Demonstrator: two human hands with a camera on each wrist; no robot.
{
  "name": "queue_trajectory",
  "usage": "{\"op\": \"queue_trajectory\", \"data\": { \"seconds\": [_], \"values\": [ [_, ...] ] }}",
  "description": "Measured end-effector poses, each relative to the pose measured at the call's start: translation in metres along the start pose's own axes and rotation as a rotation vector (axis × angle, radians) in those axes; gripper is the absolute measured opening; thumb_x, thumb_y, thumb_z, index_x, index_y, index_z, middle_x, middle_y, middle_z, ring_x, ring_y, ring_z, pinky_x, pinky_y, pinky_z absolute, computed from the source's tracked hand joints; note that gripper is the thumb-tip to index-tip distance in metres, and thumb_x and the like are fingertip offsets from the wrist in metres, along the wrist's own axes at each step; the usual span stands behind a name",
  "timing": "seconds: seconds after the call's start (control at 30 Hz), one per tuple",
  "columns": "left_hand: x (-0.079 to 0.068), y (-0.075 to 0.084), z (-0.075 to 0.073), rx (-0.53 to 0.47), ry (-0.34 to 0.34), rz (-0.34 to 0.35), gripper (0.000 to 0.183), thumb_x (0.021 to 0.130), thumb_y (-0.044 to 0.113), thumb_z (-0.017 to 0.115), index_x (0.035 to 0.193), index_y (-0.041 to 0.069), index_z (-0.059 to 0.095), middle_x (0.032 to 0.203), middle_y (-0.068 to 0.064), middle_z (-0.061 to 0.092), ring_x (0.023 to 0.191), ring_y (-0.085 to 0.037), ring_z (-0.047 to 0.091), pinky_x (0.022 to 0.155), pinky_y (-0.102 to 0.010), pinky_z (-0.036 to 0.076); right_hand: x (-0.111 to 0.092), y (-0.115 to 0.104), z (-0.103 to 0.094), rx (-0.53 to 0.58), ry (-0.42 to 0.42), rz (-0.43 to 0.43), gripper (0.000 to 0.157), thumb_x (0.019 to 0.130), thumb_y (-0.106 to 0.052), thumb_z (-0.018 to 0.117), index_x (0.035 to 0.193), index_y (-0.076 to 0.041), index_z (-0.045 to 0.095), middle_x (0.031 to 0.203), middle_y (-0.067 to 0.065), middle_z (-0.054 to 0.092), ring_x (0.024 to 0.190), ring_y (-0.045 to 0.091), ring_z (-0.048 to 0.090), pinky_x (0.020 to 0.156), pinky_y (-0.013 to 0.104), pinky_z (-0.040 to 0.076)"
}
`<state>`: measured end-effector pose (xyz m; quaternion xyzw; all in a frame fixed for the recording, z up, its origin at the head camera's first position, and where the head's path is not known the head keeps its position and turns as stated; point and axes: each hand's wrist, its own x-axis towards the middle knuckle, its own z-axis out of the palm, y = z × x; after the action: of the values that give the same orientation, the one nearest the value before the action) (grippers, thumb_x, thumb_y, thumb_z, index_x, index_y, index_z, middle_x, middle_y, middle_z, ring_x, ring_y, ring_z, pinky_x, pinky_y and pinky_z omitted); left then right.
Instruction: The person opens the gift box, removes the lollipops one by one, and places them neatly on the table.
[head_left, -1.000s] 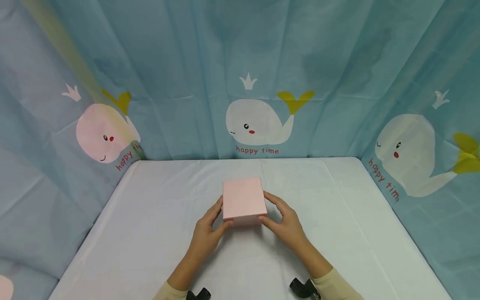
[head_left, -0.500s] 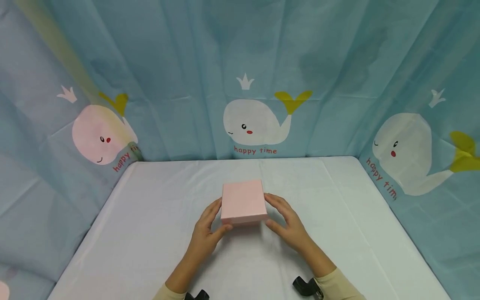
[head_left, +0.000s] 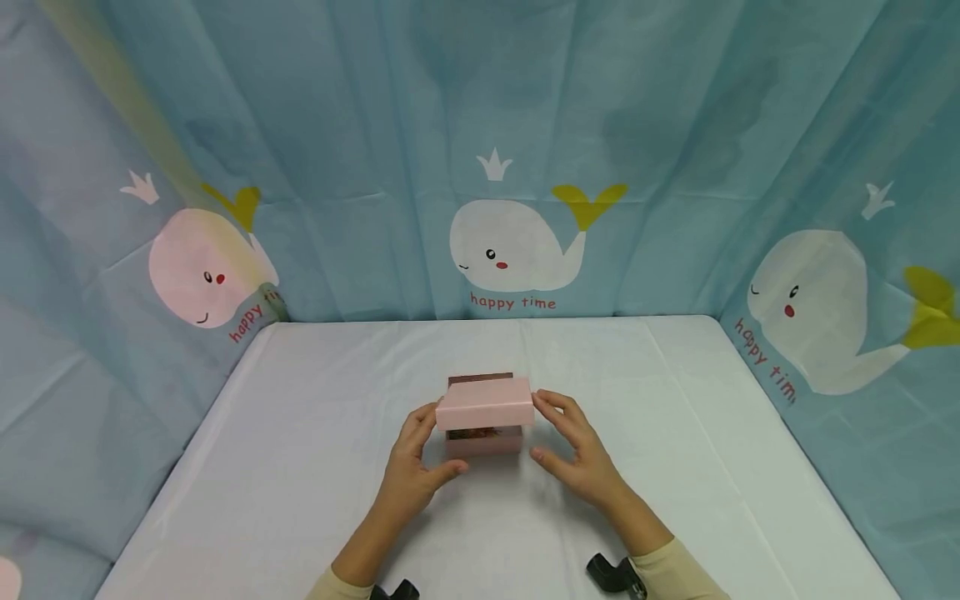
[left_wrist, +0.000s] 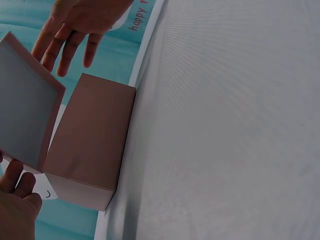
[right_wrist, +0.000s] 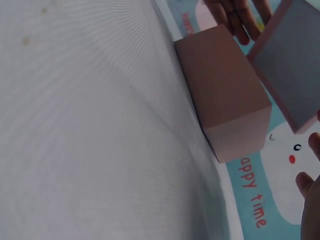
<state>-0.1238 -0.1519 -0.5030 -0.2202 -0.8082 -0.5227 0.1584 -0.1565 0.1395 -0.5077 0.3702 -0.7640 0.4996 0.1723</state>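
A pink square lid [head_left: 486, 406] is raised off a pink box [head_left: 483, 447] and tilted, its pale inside showing in both wrist views. A dark, multicoloured strip [head_left: 472, 433] appears in the gap under the lid. My left hand [head_left: 416, 458] touches the lid's left side with its fingers, the thumb spread away below it. On the other side, fingertips of my right hand [head_left: 573, 446] press the lid, and that thumb is also apart. Between them the two hands carry the lid. The box [left_wrist: 92, 130] stands upright on the table in the left wrist view.
A white cloth [head_left: 300, 467] covers the table. Blue curtains [head_left: 375, 233] printed with whales enclose its back and sides. Black wrist devices [head_left: 615, 573] sit beside the beige sleeves [head_left: 675, 575].
The lid has come up off the box and tipped, its front edge facing me. Both thumbs have moved off the front, and the box's opening and back rim now show.
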Motion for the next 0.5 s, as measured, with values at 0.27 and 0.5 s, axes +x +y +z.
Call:
{"op": "queue_trajectory", "data": {
  "seconds": [0.27, 0.5],
  "values": [
    [-0.0025, 0.0004, 0.0028, 0.037, 0.01, -0.055, 0.104, 0.072, 0.024, 0.093, 0.16, 0.023, 0.037, 0.143, -0.003, 0.047, 0.139, -0.025, 0.045, 0.117, -0.018, 0.035, 0.0017, -0.0003, 0.003, -0.104, 0.018, -0.039, 0.079, 0.082, -0.001, 0.082, 0.153, -0.003, 0.047, 0.145, 0.013, 0.05, 0.138, 0.029, 0.045, 0.118, 0.023, 0.035],
    [-0.0019, 0.0018, 0.006, 0.027, 0.008, -0.035, 0.106, 0.07, 0.019, 0.094, 0.16, 0.019, 0.036, 0.139, -0.008, 0.045, 0.135, -0.028, 0.044, 0.116, -0.014, 0.036, 0.0038, -0.0016, 0.0048, -0.08, 0.032, -0.072, 0.079, 0.081, 0.006, 0.082, 0.151, 0.002, 0.046, 0.14, 0.016, 0.051, 0.133, 0.026, 0.049, 0.116, 0.02, 0.038]
  ]
}}
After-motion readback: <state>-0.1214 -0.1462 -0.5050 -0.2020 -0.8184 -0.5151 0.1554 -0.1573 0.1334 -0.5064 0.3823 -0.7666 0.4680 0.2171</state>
